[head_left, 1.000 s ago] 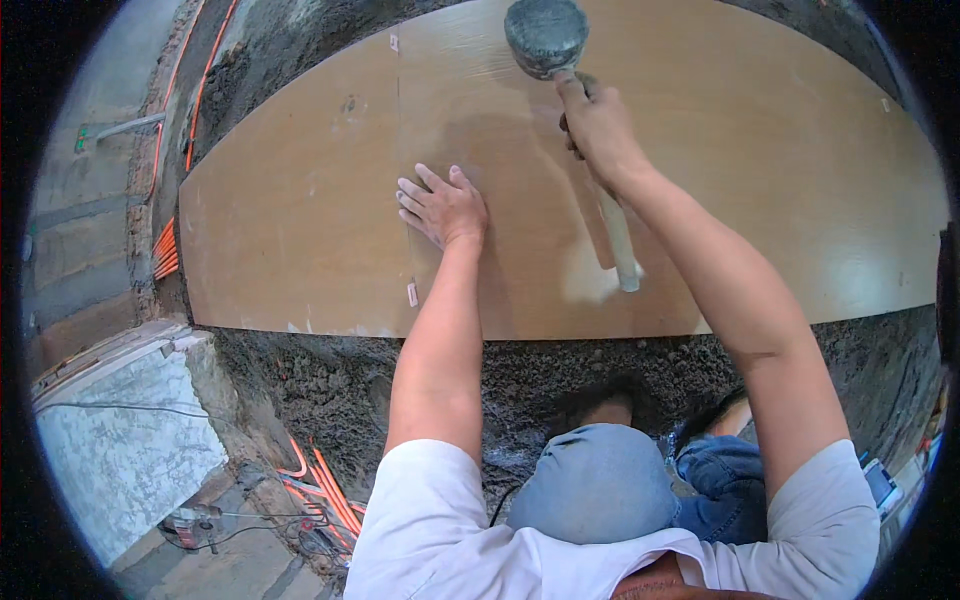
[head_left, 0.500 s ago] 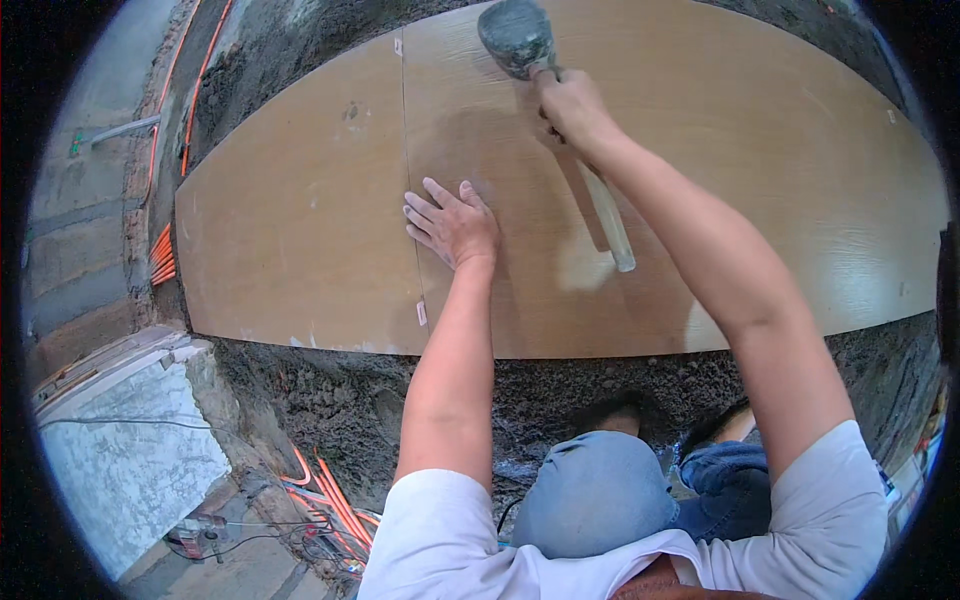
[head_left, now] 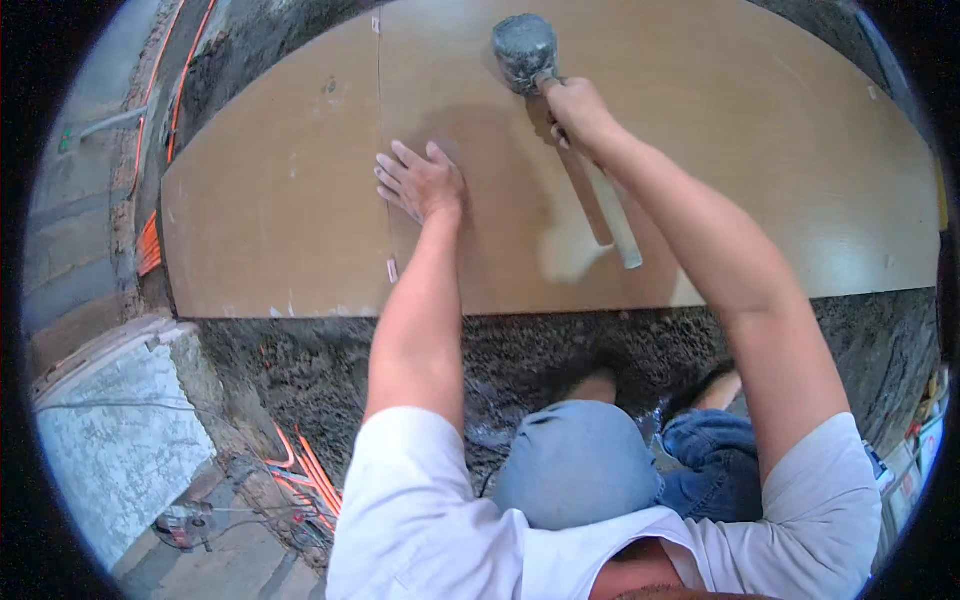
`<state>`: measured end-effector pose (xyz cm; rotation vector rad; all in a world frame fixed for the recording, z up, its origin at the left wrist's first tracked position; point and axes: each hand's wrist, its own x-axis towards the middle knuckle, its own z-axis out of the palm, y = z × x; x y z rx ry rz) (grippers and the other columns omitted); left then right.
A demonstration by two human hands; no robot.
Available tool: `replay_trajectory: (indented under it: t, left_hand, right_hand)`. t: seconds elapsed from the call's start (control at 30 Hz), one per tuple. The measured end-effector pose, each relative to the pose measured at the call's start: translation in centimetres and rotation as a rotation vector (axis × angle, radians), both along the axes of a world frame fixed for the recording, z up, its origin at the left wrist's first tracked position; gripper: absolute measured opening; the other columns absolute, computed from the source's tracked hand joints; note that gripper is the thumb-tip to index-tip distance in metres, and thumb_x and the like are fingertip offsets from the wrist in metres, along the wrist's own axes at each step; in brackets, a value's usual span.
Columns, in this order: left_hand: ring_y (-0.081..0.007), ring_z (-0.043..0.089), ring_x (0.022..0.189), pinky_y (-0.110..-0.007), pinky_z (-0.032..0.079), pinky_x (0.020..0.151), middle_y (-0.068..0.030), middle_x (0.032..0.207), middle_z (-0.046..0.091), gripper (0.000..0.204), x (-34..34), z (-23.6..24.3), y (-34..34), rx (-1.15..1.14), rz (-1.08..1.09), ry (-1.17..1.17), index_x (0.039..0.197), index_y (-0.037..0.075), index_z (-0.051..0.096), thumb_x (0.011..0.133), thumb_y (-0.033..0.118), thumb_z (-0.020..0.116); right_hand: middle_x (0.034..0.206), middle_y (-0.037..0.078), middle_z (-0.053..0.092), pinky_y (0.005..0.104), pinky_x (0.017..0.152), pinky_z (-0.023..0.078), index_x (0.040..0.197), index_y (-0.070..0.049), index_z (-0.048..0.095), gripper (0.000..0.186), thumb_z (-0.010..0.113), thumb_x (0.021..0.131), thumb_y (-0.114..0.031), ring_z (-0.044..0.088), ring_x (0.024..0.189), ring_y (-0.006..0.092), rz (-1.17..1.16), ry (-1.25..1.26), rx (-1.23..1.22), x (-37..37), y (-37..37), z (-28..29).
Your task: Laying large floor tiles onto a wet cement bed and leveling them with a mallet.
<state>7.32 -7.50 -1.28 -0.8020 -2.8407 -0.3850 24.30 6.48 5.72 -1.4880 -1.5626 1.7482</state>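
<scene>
1. Two hands over the big brown tile (head_left: 750, 190): your right hand (head_left: 578, 112) is closed around the mallet (head_left: 524, 45) handle just below the head; your left hand (head_left: 420, 182) lies flat, fingers spread, gripping nothing.
2. Mallet head sits up near the far edge of the tile, ahead and a bit left of your right fist. Whether it touches the surface, cannot tell. Handle's long axis runs from the head back toward you and slightly right; its pale tail end (head_left: 625, 245) shows past your forearm.
3. Left hand presses just right of the joint line (head_left: 378, 120) between this tile and the neighbouring tile (head_left: 270, 210) on the left. It is the nearer hand to that seam; the mallet is well right of it.
4. A small white spacer (head_left: 392, 270) sits in the joint near the close edge.
5. Grey mortar bed (head_left: 300, 370) runs along the near edge of both tiles, between them and your knees.
6. Orange conduits (head_left: 305, 470) lie low left, a power tool (head_left: 180, 522) beside them. Nothing stands between the mallet head and the tile.
</scene>
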Motion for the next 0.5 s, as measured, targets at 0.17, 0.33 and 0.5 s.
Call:
replay_trajectory:
  t: [0.17, 0.33, 0.5]
  left_hand:
    - [-0.0370, 0.042, 0.119, -0.046, 0.037, 0.099, -0.0204, 0.128, 0.047, 0.042, 5.4, -4.3, -4.1, -0.367, -0.690, 0.640, 0.123, 0.005, 0.048, 0.085, 0.022, 0.053]
    - [-0.0295, 0.032, 0.133, -0.045, 0.020, 0.112, -0.0114, 0.143, 0.038, 0.062, 21.8, 2.9, -6.1, 0.041, -1.610, -0.219, 0.133, 0.005, 0.043, 0.084, 0.040, 0.058]
    - [-0.0261, 0.032, 0.134, -0.045, 0.020, 0.112, -0.0101, 0.142, 0.039, 0.061, 20.4, 2.3, -7.3, 0.033, -1.675, -0.179, 0.131, 0.006, 0.046, 0.084, 0.043, 0.056]
  right_hand:
    - [0.064, 0.006, 0.055, 0.0357, 0.054, 0.042, 0.075, -0.001, 0.058, 0.036, 0.046, 0.093, -0.030, 0.051, 0.059, 0.0168, 0.430, 0.018, 0.465, 8.0, -3.6, 2.6]
    - [0.058, -0.003, 0.046, 0.0221, 0.044, 0.031, 0.096, -0.004, 0.058, 0.036, 0.049, 0.095, -0.038, 0.041, 0.048, 0.0058, 0.058, -0.055, -0.010, 19.0, -7.9, 6.7]
    - [0.060, -0.001, 0.047, 0.0227, 0.044, 0.033, 0.092, -0.004, 0.055, 0.038, 0.052, 0.093, -0.041, 0.043, 0.049, 0.0061, -0.104, -0.132, -0.029, 20.7, -9.6, 3.5]
